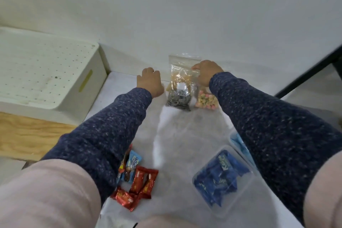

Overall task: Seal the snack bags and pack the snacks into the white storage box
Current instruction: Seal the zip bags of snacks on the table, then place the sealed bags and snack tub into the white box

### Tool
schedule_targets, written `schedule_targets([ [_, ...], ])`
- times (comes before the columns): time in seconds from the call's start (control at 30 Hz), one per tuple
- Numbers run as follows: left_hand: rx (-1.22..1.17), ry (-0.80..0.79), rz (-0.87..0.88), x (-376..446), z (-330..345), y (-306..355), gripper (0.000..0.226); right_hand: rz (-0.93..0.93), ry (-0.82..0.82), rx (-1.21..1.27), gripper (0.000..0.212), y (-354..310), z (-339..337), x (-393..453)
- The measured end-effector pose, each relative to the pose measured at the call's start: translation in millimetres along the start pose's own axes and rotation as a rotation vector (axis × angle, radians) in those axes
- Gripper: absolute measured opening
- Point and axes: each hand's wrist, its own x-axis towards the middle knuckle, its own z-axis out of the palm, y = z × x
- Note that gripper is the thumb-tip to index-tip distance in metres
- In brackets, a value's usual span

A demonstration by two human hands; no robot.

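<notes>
A clear zip bag of tan snacks point(182, 72) stands at the far edge of the white cloth, against the wall. My right hand point(206, 74) pinches its right side near the top. My left hand point(149, 82) hovers just left of the bag with fingers curled, holding nothing. In front of the tan bag lies a bag of black-and-white swirl candies point(178, 99), and to its right a bag of pink and yellow sweets point(206, 101). The white storage box point(46, 72) sits far left with its perforated lid on.
Red wrapped bars point(137, 187) and a blue packet point(134, 163) lie near my left elbow. A clear tub of blue wrapped sweets point(221, 179) sits near right, another blue-filled tub point(238, 142) behind it. A wooden board point(27, 131) lies under the box. A dark table edge point(305, 74) runs at right.
</notes>
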Motion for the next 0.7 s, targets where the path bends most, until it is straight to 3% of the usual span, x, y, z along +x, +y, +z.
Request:
schedule_targets([
  [0.13,0.084,0.057,-0.081,-34,-26,-23,0.051,0.006,-0.057,-0.240,0.048,-26,-8,-26],
  [0.27,0.111,0.122,-0.130,-79,-55,-59,0.055,-0.040,-0.066,-0.292,0.036,-63,-9,-59],
  [0.47,0.081,0.235,-0.277,-163,-89,-127,0.059,-0.174,-0.043,-0.299,0.051,-135,2,-104],
  [0.7,0.061,0.256,-0.475,-243,-94,-210,0.060,-0.334,-0.043,-0.248,0.067,-214,30,-140],
])
